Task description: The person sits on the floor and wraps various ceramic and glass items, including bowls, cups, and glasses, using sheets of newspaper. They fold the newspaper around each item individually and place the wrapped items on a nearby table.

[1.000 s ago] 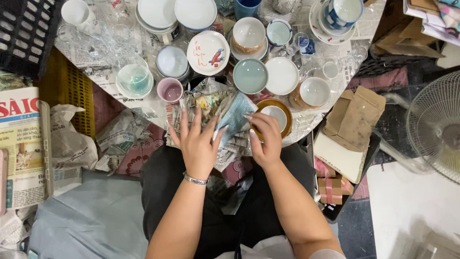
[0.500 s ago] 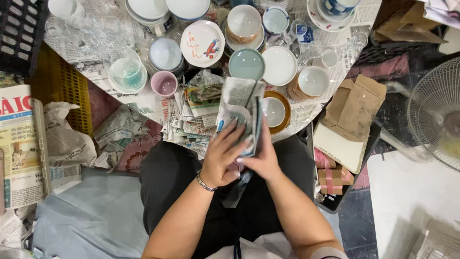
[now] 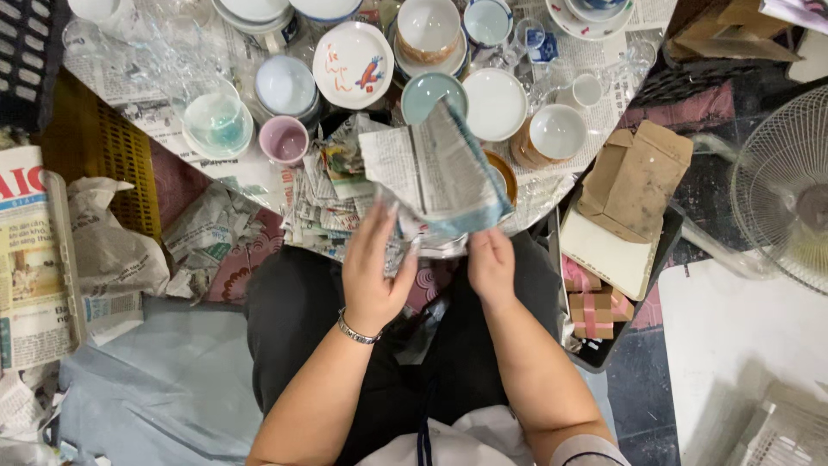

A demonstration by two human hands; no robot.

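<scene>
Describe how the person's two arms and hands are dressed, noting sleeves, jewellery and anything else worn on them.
Both forearms are bare, with no gloves on either hand. The left hand has a thin silver-coloured metal link bracelet around its wrist. The right hand wears no wristband or visible ring. Near the right upper arm, the edge of a short white sleeve with dark trim shows.

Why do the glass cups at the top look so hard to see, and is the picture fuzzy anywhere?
In the head view, the clear glasses are see-through and catch bright glints, so they blend into the newspaper beneath; the newspaper-wrapped bundle and both hands, left hand and right hand, look slightly soft; the fan at the edge looks stretched by the wide lens.
</scene>
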